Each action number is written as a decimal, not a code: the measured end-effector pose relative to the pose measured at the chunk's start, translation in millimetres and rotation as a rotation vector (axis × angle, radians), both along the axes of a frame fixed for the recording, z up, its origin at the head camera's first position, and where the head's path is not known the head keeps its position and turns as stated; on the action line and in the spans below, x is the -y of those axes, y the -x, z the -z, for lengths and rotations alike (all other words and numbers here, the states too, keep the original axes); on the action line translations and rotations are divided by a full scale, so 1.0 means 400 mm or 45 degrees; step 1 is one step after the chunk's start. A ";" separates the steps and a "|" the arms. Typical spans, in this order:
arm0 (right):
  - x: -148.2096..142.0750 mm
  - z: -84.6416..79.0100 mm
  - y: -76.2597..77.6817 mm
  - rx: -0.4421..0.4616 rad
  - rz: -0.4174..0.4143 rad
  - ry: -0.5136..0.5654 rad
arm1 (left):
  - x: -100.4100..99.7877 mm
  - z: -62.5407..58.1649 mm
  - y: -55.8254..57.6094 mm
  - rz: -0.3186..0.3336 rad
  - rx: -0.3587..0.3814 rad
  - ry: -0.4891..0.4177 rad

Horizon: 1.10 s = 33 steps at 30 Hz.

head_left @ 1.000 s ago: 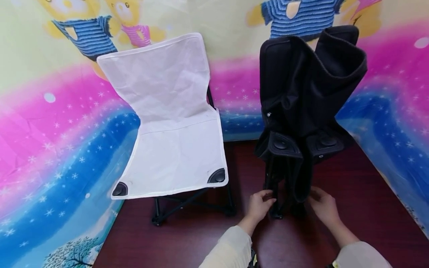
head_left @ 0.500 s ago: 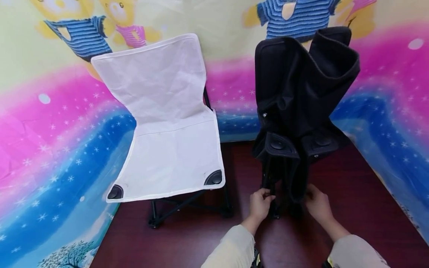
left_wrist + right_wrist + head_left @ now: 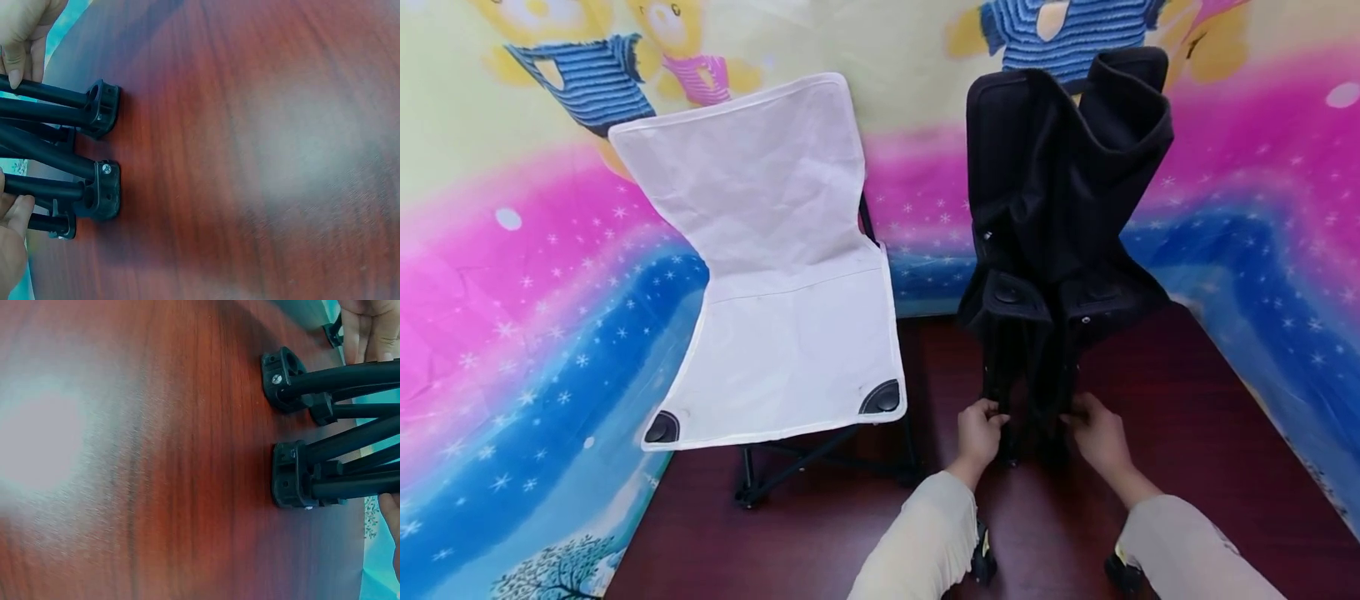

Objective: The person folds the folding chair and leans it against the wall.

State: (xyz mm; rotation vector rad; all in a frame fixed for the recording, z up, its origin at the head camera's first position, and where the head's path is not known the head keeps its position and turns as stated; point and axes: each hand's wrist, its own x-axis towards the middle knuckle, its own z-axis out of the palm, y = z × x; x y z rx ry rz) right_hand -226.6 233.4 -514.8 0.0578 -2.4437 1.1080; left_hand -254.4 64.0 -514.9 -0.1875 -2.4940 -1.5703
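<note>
Fingers of L hand (image 3: pixel 979 435) & R hand (image 3: pixel 1102 435) grip legs (image 3: pixel 50 152) of blk chair (image 3: pixel 1037 175); I see it bunched, prob. part-folded (dim), upright on wood surface (image 3: pixel 865 533), R of wht chair (image 3: pixel 797 342).

We see matt cloth on the black chair (image 3: pixel 1060 200), lightly creased cloth on the white chair (image 3: pixel 782 275), smooth metal-looking tubes (image 3: pixel 50 152) with plastic-looking feet (image 3: pixel 109 203), and a glossy, wood-grained bench (image 3: pixel 1187 417).
</note>
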 end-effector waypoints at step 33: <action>0.046 -0.027 0.036 0.094 0.321 0.270 | -0.024 -0.057 0.028 -0.287 0.187 -0.087</action>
